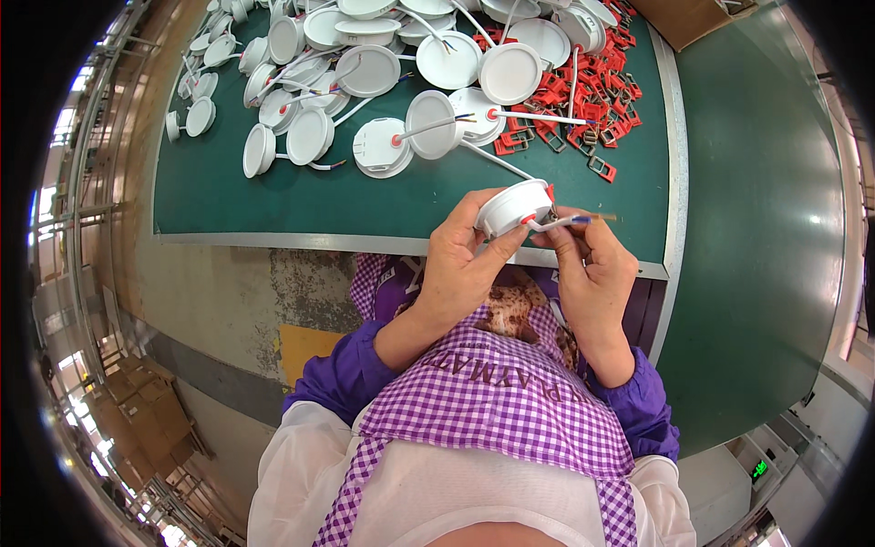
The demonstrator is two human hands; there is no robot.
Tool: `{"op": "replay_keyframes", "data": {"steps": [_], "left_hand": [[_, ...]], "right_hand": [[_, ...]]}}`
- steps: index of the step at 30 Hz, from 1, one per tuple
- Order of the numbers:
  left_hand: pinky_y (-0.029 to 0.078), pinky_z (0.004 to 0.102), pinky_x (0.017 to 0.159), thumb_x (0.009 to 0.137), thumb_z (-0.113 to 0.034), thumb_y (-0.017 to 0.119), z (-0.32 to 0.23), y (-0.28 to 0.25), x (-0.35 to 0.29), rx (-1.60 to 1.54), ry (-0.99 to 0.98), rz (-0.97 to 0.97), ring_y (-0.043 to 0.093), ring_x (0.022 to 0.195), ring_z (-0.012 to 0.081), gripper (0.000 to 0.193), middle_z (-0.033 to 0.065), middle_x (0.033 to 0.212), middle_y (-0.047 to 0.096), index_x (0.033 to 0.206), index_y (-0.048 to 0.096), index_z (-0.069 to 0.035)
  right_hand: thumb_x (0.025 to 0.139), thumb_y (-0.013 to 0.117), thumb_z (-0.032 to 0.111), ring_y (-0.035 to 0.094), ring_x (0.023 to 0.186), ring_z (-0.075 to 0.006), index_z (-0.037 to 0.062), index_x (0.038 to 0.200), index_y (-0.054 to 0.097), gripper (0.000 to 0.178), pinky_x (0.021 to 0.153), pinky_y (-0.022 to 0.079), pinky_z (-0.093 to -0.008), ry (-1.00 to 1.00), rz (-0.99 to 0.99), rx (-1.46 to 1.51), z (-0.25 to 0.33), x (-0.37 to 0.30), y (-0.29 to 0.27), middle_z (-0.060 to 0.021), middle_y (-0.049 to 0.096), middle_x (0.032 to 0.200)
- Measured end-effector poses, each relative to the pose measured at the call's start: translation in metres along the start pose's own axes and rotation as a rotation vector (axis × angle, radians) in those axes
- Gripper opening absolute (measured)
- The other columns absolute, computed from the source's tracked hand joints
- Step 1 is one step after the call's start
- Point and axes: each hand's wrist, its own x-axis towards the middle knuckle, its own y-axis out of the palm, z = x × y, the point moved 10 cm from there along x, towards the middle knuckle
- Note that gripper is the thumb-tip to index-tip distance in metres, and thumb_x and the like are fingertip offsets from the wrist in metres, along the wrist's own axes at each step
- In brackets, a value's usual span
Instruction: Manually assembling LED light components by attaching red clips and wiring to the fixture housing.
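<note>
Just over the table's near edge, my left hand [460, 260] grips a white round downlight [510, 208] between thumb and fingers, its rim tilted up. A white cable [554, 222] with bare coloured wire ends comes out of the lamp's red grommet and points right. At the lamp's right edge shows a small red clip [550, 192] with a bit of metal. My right hand [592, 264] is closed there, its thumb and fingers pinched at the clip, under and beside the cable; the fingertips are partly hidden.
Many white downlights [369, 71] with cables cover the far part of the green table [273, 205]. At the far right lies a heap of red clips with metal springs [597, 96]. A cardboard box [688, 20] stands beyond it. Another green surface [756, 228] adjoins on the right.
</note>
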Motion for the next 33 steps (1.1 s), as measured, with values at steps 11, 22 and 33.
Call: {"op": "replay_keyframes", "data": {"steps": [11,22,33], "left_hand": [[0.049,0.0287,0.093,0.091,-0.001,0.066,-0.004,-0.001,-0.009,-0.133,-0.086,0.043,0.06,0.107,0.0145,0.037,0.0092,0.115,0.063,0.124,0.05,0.001],[0.05,0.0264,0.087,0.088,0.0,0.069,-0.021,0.007,-0.026,-0.035,-0.128,0.158,0.06,0.101,0.0106,0.033,0.006,0.107,0.063,0.118,0.056,0.0],[0.05,0.0259,0.087,0.085,-0.001,0.069,-0.003,0.006,-0.009,0.23,-0.293,0.272,0.062,0.099,0.0124,0.04,0.0064,0.108,0.064,0.122,0.052,-0.001]], "right_hand": [[0.085,0.07,-0.001,0.068,0.084,-0.0139,-0.0016,0.121,0.056,0.039,0.072,0.054,-0.0253,0.159,0.135,0.275,-0.011,0.0,0.003,-0.0087,0.068,0.099],[0.079,0.076,-0.002,0.069,0.093,-0.0174,-0.0044,0.132,0.049,0.059,0.079,0.056,-0.0275,0.353,0.341,0.379,-0.008,-0.013,0.005,-0.0182,0.064,0.117],[0.076,0.079,0.01,0.065,0.089,-0.0144,-0.0001,0.114,0.066,0.041,0.075,0.052,-0.0301,0.209,0.451,0.011,-0.021,0.019,-0.014,-0.0091,0.069,0.1]]}}
